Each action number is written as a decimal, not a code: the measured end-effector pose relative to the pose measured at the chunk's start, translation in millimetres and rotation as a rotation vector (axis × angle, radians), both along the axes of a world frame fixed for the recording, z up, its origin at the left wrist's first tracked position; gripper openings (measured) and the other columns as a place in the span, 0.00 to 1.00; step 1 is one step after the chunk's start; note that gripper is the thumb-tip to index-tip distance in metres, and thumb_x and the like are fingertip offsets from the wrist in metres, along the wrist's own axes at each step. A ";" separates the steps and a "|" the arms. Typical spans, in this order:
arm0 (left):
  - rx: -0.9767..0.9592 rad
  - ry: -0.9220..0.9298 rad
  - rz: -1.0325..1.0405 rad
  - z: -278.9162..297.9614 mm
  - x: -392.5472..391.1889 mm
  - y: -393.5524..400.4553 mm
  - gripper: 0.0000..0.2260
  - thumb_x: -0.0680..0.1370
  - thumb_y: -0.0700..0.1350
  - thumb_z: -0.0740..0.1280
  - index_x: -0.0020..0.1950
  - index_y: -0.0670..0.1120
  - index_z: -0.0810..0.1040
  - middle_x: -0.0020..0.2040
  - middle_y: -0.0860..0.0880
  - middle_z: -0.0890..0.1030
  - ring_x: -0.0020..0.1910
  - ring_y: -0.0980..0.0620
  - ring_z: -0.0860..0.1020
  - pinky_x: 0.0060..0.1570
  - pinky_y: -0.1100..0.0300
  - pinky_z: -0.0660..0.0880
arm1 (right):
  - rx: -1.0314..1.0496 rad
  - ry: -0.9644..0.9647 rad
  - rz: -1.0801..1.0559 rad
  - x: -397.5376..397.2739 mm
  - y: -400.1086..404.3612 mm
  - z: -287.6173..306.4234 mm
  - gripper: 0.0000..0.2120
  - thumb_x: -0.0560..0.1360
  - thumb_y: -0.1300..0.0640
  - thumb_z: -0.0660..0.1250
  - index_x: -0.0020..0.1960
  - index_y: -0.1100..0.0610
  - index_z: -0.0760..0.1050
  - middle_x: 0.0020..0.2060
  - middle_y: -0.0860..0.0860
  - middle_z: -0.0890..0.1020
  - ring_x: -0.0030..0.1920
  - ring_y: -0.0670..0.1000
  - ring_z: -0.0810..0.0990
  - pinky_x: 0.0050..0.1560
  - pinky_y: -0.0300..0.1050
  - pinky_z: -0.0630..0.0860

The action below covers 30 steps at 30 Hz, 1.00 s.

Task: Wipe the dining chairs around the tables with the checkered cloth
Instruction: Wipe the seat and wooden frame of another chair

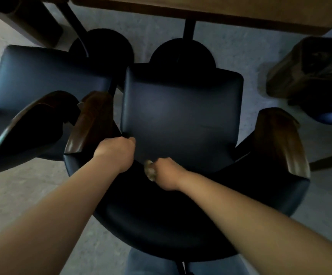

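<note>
A dark blue padded dining chair (181, 108) with brown wooden armrests stands right below me, its curved backrest nearest to me. My left hand (115, 150) grips the rear left corner of its seat, fingers curled over the edge. My right hand (166, 171) is closed on a bunched cloth (150, 171), pressed where the seat meets the backrest. The cloth is blurred and only a small pale wad shows, so its checks cannot be made out.
A second dark blue chair (42, 76) stands close on the left. A wooden table edge (200, 10) runs along the top over two black round bases. A third chair (310, 72) stands at the right. Grey floor (22, 191) lies around.
</note>
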<state>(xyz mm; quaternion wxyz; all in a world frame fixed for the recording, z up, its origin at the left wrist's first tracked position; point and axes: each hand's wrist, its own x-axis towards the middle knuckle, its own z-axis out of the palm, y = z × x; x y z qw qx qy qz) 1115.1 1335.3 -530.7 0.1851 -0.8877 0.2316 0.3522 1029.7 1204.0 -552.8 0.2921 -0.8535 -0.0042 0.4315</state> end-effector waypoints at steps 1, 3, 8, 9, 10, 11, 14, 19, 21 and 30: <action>0.006 0.008 -0.006 -0.6 0.6 -0.1 0.16 0.78 0.40 0.58 0.66 0.46 0.69 0.60 0.43 0.79 0.56 0.40 0.79 0.46 0.52 0.71 | -0.025 0.018 0.092 -8.5 -23.4 4.7 0.11 0.75 0.59 0.64 0.56 0.60 0.77 0.54 0.61 0.80 0.55 0.61 0.78 0.52 0.47 0.74; 0.022 0.020 -0.023 -1.5 0.8 -0.5 0.17 0.78 0.40 0.58 0.67 0.47 0.68 0.60 0.44 0.78 0.56 0.42 0.78 0.44 0.54 0.69 | -0.113 0.076 0.241 -21.0 -76.2 17.6 0.08 0.74 0.57 0.65 0.51 0.59 0.77 0.51 0.60 0.80 0.52 0.60 0.80 0.47 0.45 0.73; 0.008 0.003 -0.060 -2.9 0.5 -1.0 0.16 0.78 0.41 0.58 0.66 0.47 0.68 0.59 0.45 0.79 0.56 0.43 0.78 0.43 0.54 0.69 | -0.424 0.098 0.392 -2.3 -185.1 51.3 0.15 0.76 0.56 0.63 0.32 0.55 0.67 0.31 0.50 0.71 0.31 0.50 0.70 0.35 0.43 0.69; 0.000 0.007 -0.053 -2.6 0.5 -0.9 0.16 0.78 0.41 0.58 0.66 0.47 0.69 0.59 0.44 0.79 0.56 0.43 0.78 0.44 0.54 0.69 | -0.447 0.061 0.409 -3.8 -190.6 55.4 0.15 0.76 0.58 0.62 0.31 0.54 0.66 0.30 0.49 0.70 0.31 0.49 0.69 0.36 0.44 0.70; -0.006 0.009 -0.045 -2.0 0.3 -0.5 0.16 0.78 0.41 0.57 0.66 0.47 0.69 0.59 0.44 0.79 0.56 0.43 0.78 0.44 0.53 0.69 | -0.456 0.023 0.422 -9.2 -190.3 59.9 0.14 0.75 0.59 0.61 0.32 0.54 0.67 0.30 0.49 0.69 0.32 0.50 0.69 0.39 0.43 0.71; -0.011 0.010 -0.039 -1.5 0.5 -0.5 0.16 0.78 0.41 0.57 0.66 0.47 0.69 0.59 0.44 0.79 0.56 0.43 0.78 0.45 0.53 0.70 | -0.464 -0.008 0.428 -17.9 -185.9 63.9 0.11 0.75 0.59 0.61 0.34 0.54 0.67 0.31 0.50 0.69 0.33 0.51 0.69 0.42 0.44 0.73; -0.040 0.013 -0.001 -0.4 0.4 -0.2 0.16 0.78 0.41 0.57 0.65 0.47 0.69 0.59 0.44 0.78 0.56 0.42 0.78 0.45 0.53 0.69 | -0.471 -0.108 0.305 -51.3 -152.7 87.7 0.04 0.73 0.57 0.59 0.40 0.53 0.66 0.37 0.55 0.75 0.39 0.56 0.72 0.48 0.49 0.73; -0.201 0.043 0.237 -0.6 7.9 2.3 0.15 0.77 0.42 0.59 0.64 0.48 0.71 0.57 0.43 0.79 0.52 0.40 0.79 0.46 0.51 0.76 | -0.229 -0.175 0.085 -77.1 -19.1 107.7 0.08 0.73 0.59 0.57 0.45 0.54 0.75 0.49 0.54 0.79 0.53 0.56 0.76 0.60 0.52 0.64; -0.278 0.058 0.353 -3.0 12.0 5.5 0.16 0.76 0.42 0.60 0.64 0.49 0.72 0.57 0.43 0.79 0.53 0.40 0.79 0.51 0.48 0.78 | -0.116 -0.214 -0.100 -61.9 28.7 103.0 0.11 0.72 0.61 0.58 0.50 0.57 0.77 0.54 0.55 0.79 0.59 0.57 0.74 0.64 0.51 0.62; -0.699 0.119 0.653 3.3 16.9 8.6 0.15 0.76 0.36 0.60 0.59 0.48 0.77 0.55 0.47 0.81 0.56 0.46 0.78 0.60 0.51 0.75 | -0.032 -0.509 0.106 -92.3 -50.4 112.3 0.26 0.50 0.62 0.81 0.48 0.57 0.84 0.49 0.51 0.85 0.50 0.46 0.83 0.62 0.32 0.66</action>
